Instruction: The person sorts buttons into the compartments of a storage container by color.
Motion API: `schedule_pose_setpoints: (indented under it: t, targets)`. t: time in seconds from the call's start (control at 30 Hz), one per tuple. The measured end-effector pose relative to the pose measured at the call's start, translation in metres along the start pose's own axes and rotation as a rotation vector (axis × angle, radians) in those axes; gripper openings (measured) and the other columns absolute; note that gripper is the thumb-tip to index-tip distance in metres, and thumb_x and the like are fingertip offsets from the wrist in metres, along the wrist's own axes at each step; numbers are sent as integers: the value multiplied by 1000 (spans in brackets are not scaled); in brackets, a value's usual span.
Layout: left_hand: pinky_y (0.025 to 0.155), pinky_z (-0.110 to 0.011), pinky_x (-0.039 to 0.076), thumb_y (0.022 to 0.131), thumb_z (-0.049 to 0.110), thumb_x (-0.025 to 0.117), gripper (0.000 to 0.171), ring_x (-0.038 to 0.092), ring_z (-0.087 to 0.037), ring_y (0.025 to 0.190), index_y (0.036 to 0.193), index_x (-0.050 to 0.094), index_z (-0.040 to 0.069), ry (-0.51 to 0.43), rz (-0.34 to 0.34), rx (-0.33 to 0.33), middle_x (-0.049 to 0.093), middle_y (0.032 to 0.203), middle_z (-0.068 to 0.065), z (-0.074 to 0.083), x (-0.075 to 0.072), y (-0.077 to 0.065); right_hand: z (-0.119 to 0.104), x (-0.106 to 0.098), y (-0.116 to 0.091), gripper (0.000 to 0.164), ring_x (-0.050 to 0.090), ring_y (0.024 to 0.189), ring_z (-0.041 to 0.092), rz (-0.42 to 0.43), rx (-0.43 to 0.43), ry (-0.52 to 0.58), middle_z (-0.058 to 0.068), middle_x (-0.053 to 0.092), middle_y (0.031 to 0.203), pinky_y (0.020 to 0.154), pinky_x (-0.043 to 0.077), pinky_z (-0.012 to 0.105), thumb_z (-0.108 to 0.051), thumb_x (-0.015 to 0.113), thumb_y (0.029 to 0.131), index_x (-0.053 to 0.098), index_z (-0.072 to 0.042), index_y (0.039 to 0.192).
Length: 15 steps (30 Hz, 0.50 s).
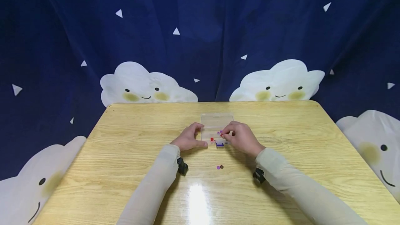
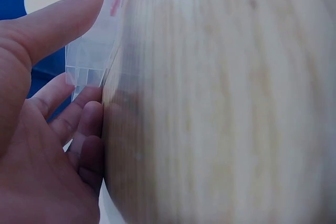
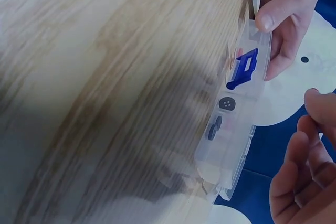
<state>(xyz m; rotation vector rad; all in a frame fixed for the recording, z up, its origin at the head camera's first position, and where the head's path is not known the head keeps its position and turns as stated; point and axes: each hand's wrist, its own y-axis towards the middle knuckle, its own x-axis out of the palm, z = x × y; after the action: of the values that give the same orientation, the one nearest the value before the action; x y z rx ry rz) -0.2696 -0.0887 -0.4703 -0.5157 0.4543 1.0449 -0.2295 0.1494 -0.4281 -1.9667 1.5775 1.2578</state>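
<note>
A clear plastic box [image 1: 217, 118] with its lid raised at the back stands on the table between both hands. My left hand [image 1: 189, 138] grips the box's left end, thumb at the front and fingers at the side. Over the right part of the box, my right hand [image 1: 244, 139] pinches a small red button [image 1: 221, 135] between thumb and fingertips. A blue latch [image 3: 244, 70] shows on the front wall. Dark round buttons [image 3: 227, 103] lie inside, seen through the plastic in the right wrist view. Red pieces [image 1: 211, 139] sit in the left part.
On the wooden table [image 1: 131, 141], a purple button [image 1: 218, 167] and a dark brown button [image 1: 222, 166] lie side by side in front of the box. A dark blue curtain [image 1: 200, 44] with white clouds hangs behind the far edge.
</note>
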Motion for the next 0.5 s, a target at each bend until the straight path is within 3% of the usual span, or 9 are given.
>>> schedule_pose_setpoints:
  t: [0.5]
  targets:
    - [113, -46, 38, 82, 27, 83, 78, 44, -29, 134, 147, 40, 19, -17, -2, -9, 45, 148, -10, 1, 0, -3, 3, 2, 5, 5, 54, 69, 8, 4, 13, 14, 0, 71, 87, 62, 46, 20, -10, 76, 86, 79, -13, 87]
